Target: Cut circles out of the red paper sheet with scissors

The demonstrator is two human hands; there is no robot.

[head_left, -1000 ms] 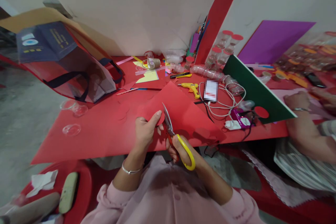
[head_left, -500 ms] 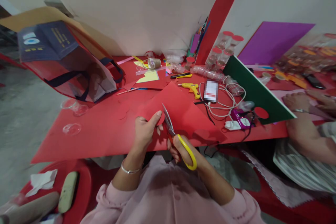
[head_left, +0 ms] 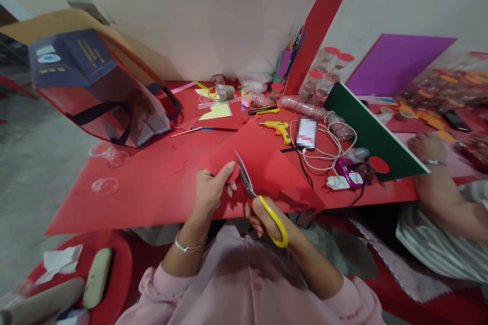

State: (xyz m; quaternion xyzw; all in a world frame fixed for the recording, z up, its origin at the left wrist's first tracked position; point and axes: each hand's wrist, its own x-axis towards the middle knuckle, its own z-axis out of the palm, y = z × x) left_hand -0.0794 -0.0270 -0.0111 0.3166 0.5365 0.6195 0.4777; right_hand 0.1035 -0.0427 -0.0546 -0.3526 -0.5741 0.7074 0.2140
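My left hand (head_left: 211,188) pinches a small piece of red paper (head_left: 233,173) with a rounded edge between thumb and fingers. Closed round the yellow handle of a pair of scissors (head_left: 275,222) is my right hand (head_left: 269,213). The metal blades point up and away from me, right beside the red piece; whether they touch it I cannot tell. A larger sheet of red paper (head_left: 267,155) lies on the table beyond both hands. Small red scraps lie on the tabletop to the left of my left hand.
On the red table (head_left: 125,208) are a yellow glue gun (head_left: 278,129), a phone (head_left: 306,133) with a white cable, clear plastic bottle pieces (head_left: 301,105) and a green board (head_left: 375,132). A large bag (head_left: 95,76) stands left. A co-worker's arm (head_left: 438,183) rests at the right.
My hands, the scissors and the red piece stay almost in place. At the right, one of the co-worker's hands has moved away from the other and the orange pieces there have shifted.
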